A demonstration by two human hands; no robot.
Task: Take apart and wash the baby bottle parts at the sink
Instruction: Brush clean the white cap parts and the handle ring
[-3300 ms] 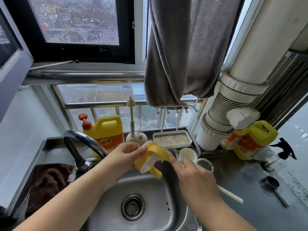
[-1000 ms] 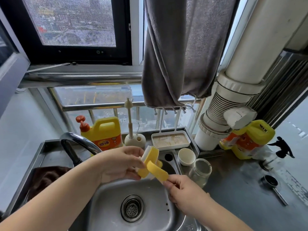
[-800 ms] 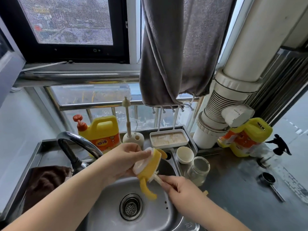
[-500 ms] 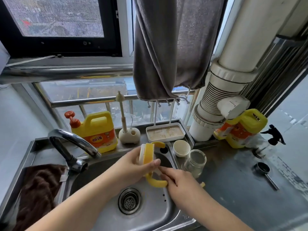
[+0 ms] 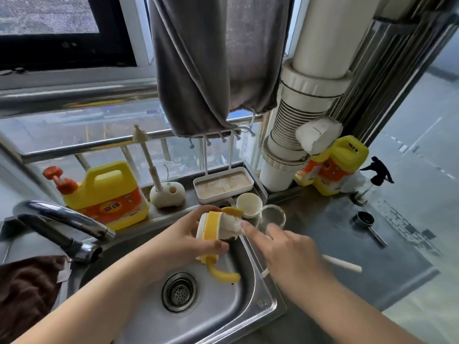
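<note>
Left hand (image 5: 188, 240): grips yellow-and-white bottle collar with curved handles (image 5: 211, 232), over steel sink basin (image 5: 248, 289).
Right hand (image 5: 288, 252): fingers loose, forefinger at the collar's pale teat; blurred.
Clear glass bottle body (image 5: 272, 216): upright on counter, contents unclear.
Small cream cup (image 5: 248, 204): upright beside it.
White tray (image 5: 223, 185): brownish inside.

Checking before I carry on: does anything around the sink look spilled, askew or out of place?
One thing: a white straw lies loose on the counter by the sink, partly behind the right hand. The left hand grips the yellow bottle collar. No spill shows.
</note>
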